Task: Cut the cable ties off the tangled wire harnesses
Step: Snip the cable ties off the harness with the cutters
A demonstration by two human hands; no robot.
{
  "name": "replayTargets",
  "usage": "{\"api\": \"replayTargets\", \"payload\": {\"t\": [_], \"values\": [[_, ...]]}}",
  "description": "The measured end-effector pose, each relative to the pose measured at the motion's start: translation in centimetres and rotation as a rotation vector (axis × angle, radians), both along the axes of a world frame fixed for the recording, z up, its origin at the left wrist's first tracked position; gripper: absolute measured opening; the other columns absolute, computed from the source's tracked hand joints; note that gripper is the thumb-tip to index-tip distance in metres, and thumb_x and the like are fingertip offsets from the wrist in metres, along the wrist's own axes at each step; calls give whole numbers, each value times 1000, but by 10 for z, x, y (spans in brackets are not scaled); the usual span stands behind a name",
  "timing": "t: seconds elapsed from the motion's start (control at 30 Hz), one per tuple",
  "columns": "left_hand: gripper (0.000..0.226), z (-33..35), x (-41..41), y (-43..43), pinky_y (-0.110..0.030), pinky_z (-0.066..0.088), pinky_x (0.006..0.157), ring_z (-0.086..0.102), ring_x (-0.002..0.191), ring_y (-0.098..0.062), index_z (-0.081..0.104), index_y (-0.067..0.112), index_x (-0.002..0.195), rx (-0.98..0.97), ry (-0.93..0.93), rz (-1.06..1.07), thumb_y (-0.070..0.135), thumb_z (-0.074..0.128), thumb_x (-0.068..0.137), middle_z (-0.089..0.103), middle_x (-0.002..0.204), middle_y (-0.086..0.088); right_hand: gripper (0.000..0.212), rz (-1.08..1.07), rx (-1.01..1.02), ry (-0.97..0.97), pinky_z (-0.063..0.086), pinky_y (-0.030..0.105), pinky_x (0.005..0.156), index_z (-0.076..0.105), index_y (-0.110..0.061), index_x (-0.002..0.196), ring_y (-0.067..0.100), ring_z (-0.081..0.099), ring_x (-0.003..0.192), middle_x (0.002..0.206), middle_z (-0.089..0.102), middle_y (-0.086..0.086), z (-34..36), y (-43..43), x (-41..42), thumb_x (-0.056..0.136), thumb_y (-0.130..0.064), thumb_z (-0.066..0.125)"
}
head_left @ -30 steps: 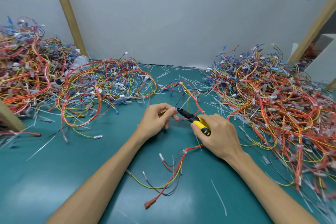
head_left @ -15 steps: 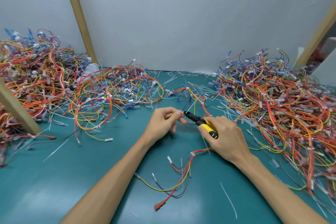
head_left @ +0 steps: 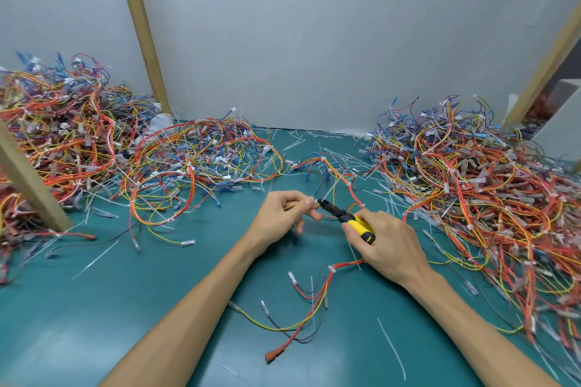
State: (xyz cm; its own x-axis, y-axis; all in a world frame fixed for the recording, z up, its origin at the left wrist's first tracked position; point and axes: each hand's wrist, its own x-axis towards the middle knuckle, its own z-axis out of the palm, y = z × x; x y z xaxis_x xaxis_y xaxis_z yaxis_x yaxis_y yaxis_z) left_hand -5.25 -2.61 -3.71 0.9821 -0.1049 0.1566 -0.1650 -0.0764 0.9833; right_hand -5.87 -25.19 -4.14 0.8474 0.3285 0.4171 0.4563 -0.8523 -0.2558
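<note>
Lining up the same cut, mid-table.
Your left hand (head_left: 279, 220) still pinches the harness (head_left: 344, 264) at its cable tie (head_left: 312, 200); your right hand (head_left: 388, 243) grips the cutters (head_left: 345, 217), nose at it, snip likely pending.

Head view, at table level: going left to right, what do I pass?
Slanted wooden strut → loose harness heap → left hand, pinching a harness wire → yellow-handled cutters → right hand, gripping them → large harness pile.
</note>
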Motion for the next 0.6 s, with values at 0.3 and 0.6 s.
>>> {"api": "replayTargets", "payload": {"t": [0.3, 0.6], "values": [[21, 2, 0, 0, -12, 34, 41, 48, 41, -12, 65, 9, 84, 4, 7, -4, 15, 52, 100, 75, 79, -3, 45, -23, 12, -64, 39, 32, 54, 62, -27, 87, 15, 48, 65, 65, 48, -8, 1, 1, -3, 87, -65, 38], [21, -1, 1, -1, -12, 34, 42, 48, 40, -12, 65, 8, 86, 4, 7, -12, 15, 52, 100, 76, 81, -5, 47, 9, 11, -69, 35, 28, 58, 66, -31, 106, 11, 46, 70, 68, 46, -13, 4, 2, -3, 89, -65, 38]]}}
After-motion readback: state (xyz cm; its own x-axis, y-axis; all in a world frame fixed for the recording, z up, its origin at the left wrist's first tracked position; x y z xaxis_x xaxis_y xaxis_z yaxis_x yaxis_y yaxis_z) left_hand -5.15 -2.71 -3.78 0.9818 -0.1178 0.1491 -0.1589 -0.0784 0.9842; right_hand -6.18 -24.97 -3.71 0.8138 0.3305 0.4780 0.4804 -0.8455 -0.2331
